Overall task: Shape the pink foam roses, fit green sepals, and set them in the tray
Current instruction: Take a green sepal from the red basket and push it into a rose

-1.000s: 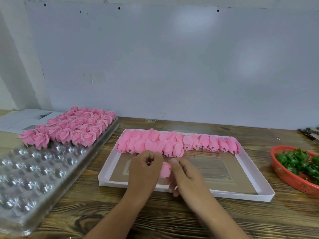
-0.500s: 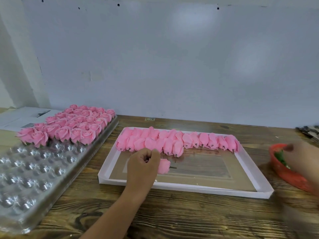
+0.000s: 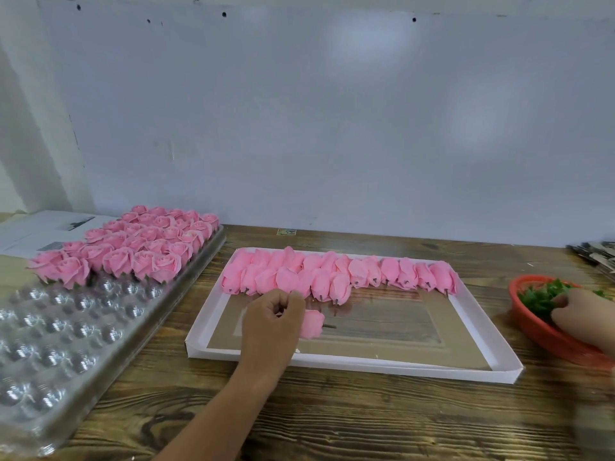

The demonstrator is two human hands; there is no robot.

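At the centre of the frame we hold a pink foam rose in our left hand, fingers curled round its petal end and its short dark stem pointing right, above the shallow white box whose far edge carries rows of unshaped pink buds. At the right edge our right hand reaches into the red basket of green sepals, but it is blurred and we cannot tell whether its fingers pinch one. At the left, finished roses fill the far end of the clear plastic tray on the wooden table.
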